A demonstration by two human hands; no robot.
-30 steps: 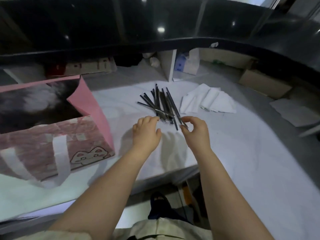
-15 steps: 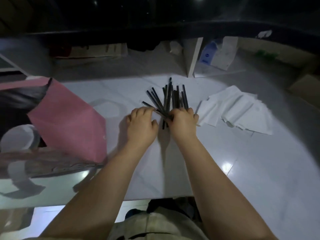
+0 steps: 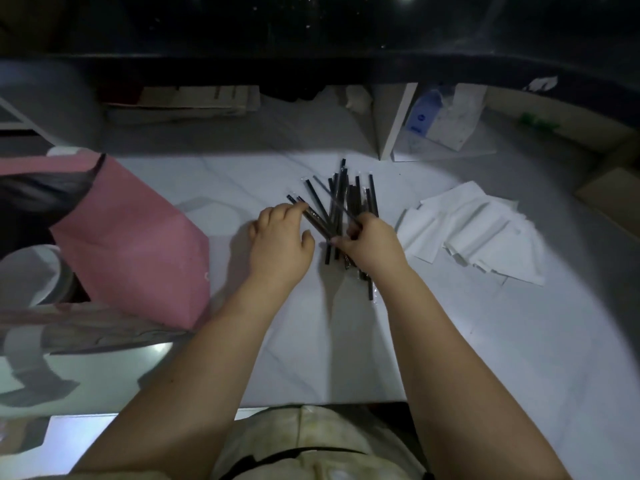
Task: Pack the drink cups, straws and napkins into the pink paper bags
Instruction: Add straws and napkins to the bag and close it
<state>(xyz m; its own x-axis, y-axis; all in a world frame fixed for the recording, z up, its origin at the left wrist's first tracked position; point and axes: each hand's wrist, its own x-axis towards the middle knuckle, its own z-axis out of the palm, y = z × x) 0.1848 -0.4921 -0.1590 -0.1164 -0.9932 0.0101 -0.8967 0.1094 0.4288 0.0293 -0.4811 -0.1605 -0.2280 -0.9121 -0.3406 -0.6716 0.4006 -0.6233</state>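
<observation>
Gripping straws (image 3: 337, 197), right hand (image 3: 372, 245); left hand (image 3: 280, 245) touching

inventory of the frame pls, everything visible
straws: loose pile, too overlapped to count, black in clear wrappers, table centre
napkins: fanned stack, white, right of the straws
pink paper bag: 1, pink, left side of the table, mouth open
round lid: 1, pale, inside the bag; probably a cup, mostly hidden
tissue box: 1, white and blue, back right under the counter
flat cardboard: a stack, brown, back left
table: 1, white marbled
left hand: fingertips on the pile's left straws, grip unclear
right hand: fingers curled round several straws
</observation>
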